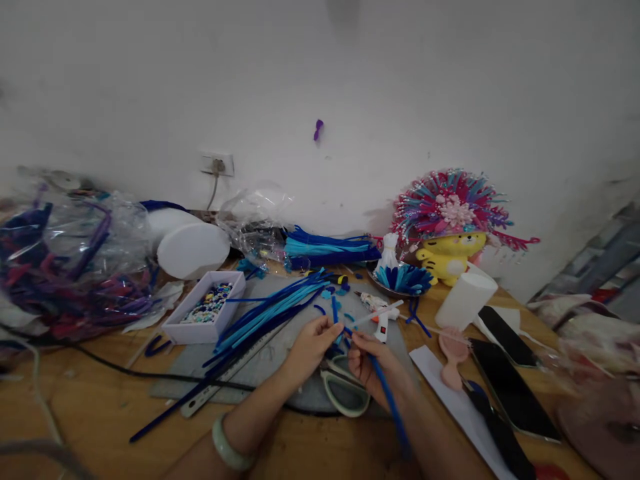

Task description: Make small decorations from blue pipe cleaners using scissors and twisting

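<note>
A blue pipe cleaner runs between my two hands, its long end trailing down over my right forearm. My left hand pinches it near one end, fingers closed. Facing it, my right hand is closed round the same pipe cleaner, fingertips close to the left ones. Just below the hands lie scissors with pale green handles, partly hidden. A white glue gun rests behind my right hand. To the left spreads a bundle of blue and light blue pipe cleaners, over a metal ruler.
A grey cutting mat lies on the wooden table. A white box of beads stands left, near a black cable. Behind are a bowl of blue pieces and a yellow plush toy. Phones and a paper roll occupy the right.
</note>
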`<state>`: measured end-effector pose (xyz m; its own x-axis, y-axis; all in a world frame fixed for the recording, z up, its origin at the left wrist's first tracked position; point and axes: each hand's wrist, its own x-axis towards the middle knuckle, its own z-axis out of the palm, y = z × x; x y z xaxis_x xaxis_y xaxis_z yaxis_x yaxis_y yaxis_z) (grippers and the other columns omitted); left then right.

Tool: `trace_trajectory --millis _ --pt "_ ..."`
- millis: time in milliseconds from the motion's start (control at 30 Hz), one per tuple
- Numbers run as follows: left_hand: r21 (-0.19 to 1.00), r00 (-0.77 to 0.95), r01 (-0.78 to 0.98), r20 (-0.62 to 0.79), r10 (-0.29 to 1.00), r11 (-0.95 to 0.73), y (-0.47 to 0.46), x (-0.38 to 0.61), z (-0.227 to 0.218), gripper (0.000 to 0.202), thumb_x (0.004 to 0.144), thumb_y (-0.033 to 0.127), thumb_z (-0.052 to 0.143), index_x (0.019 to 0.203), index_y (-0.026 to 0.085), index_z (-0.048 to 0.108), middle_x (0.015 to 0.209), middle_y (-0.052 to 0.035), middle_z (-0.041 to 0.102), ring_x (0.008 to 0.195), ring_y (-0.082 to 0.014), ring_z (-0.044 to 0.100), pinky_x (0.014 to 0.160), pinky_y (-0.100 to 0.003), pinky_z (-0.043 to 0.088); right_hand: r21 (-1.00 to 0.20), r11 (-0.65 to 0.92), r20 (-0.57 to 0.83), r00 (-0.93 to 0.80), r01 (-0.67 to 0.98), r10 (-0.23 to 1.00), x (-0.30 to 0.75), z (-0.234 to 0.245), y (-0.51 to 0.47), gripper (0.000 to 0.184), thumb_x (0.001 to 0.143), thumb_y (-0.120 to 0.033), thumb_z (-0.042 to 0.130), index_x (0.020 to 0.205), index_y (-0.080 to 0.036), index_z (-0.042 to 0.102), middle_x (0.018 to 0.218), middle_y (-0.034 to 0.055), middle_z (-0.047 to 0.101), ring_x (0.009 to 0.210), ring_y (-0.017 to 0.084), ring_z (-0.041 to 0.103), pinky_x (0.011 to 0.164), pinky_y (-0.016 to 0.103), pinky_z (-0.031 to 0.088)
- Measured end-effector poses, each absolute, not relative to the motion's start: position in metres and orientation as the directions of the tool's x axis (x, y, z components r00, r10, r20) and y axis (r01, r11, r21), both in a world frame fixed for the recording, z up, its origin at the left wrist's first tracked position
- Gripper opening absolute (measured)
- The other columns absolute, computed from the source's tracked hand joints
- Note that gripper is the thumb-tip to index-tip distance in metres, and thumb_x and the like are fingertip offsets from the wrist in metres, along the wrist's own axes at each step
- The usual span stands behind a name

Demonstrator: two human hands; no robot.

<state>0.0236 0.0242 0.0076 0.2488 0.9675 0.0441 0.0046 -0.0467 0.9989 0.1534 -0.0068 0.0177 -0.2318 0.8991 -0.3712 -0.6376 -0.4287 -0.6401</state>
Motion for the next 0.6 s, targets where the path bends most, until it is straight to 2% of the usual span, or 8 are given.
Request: trace_trajectory --millis 67,133,200,267,333,433,533,600 --pt "0.998 0.258 -0.063 -0.003 0.966 0.019 0.023 0.024 0.010 0.039 0.063 0.051 0.055 0.055 0.017 0.037 0.047 0.0083 0.029 0.045 -0.0058 0.024 0.045 -0.021 0.018 -0.498 -0.543 -0.422 -0.357 -0.676 0.833 0.157 0.018 -0.005 0.012 0.065 -0.007 0.063 0.071 -0.012 0.054 0.047 -0.0079 0.042 0.038 -0.001 0.038 0.037 0.007 0.033" --pt "0.991 0.259 -0.115 -0.040 0.965 0.071 0.021 0.024 0.012 0.042 0.061 0.054 0.056 0.055 0.017 0.038 0.045 0.0089 0.029 0.042 -0.0047 0.022 0.043 -0.021 0.015 -0.473 -0.614 -0.440 -0.435 -0.631 0.786 0.160 0.018 -0.004 0.011 0.068 -0.010 0.061 0.074 -0.014 0.053 0.045 -0.0102 0.035 0.031 -0.002 0.026 0.028 0.006 0.018" --pt "0.980 0.250 -0.165 -0.063 0.966 0.107 0.019 0.024 0.013 0.042 0.060 0.054 0.058 0.056 0.017 0.038 0.044 0.0094 0.029 0.040 -0.0037 0.020 0.042 -0.021 0.012 -0.568 -0.604 -0.448 -0.406 -0.559 0.797 0.160 0.019 -0.005 0.014 0.067 -0.017 0.063 0.077 -0.017 0.053 0.045 -0.0112 0.033 0.029 -0.002 0.017 0.026 0.008 0.007" --pt "0.966 0.253 -0.210 -0.092 0.963 0.148 0.018 0.023 0.014 0.043 0.060 0.052 0.060 0.056 0.017 0.035 0.043 0.0100 0.028 0.039 -0.0027 0.018 0.041 -0.021 0.010 -0.729 -0.499 -0.417 -0.275 -0.468 0.866 0.157 0.021 -0.008 0.020 0.065 -0.026 0.066 0.077 -0.018 0.053 0.044 -0.0116 0.033 0.029 -0.002 0.015 0.027 0.010 0.004" --pt "0.948 0.268 -0.250 -0.126 0.955 0.196 0.018 0.022 0.015 0.043 0.059 0.050 0.062 0.057 0.018 0.033 0.042 0.0107 0.027 0.037 -0.0018 0.016 0.041 -0.021 0.008 -0.873 -0.360 -0.344 -0.108 -0.329 0.933 0.152 0.022 -0.011 0.023 0.064 -0.031 0.065 0.080 -0.017 0.056 0.040 -0.0120 0.030 0.029 0.000 0.017 0.028 0.012 0.008" --pt "0.925 0.290 -0.283 -0.170 0.942 0.254 0.018 0.021 0.015 0.043 0.058 0.048 0.064 0.059 0.018 0.033 0.041 0.0117 0.025 0.036 -0.0011 0.013 0.040 -0.021 0.006 -0.979 -0.192 -0.197 0.076 -0.074 0.977 0.148 0.021 -0.013 0.026 0.066 -0.034 0.059 0.083 -0.016 0.061 0.037 -0.0094 0.034 0.031 0.004 0.027 0.031 0.016 0.021" --pt "0.914 0.314 -0.290 -0.189 0.931 0.283 0.018 0.021 0.013 0.041 0.058 0.047 0.064 0.060 0.018 0.035 0.040 0.0119 0.026 0.035 -0.0009 0.014 0.039 -0.021 0.005 -0.986 0.003 0.027 0.139 0.168 0.990 0.148 0.018 -0.011 0.023 0.067 -0.034 0.055 0.080 -0.017 0.065 0.054 -0.0005 0.057 0.049 0.012 0.049 0.045 0.023 0.038" --pt "0.909 0.332 -0.300 -0.183 0.925 0.288 0.018 0.022 0.012 0.040 0.059 0.047 0.064 0.060 0.017 0.036 0.040 0.0118 0.027 0.035 -0.0007 0.014 0.039 -0.021 0.005 -0.950 0.112 0.151 0.113 0.292 0.982 0.150 0.016 -0.010 0.022 0.068 -0.033 0.053 0.077 -0.018 0.066 0.070 0.0032 0.065 0.065 0.017 0.055 0.059 0.028 0.043"
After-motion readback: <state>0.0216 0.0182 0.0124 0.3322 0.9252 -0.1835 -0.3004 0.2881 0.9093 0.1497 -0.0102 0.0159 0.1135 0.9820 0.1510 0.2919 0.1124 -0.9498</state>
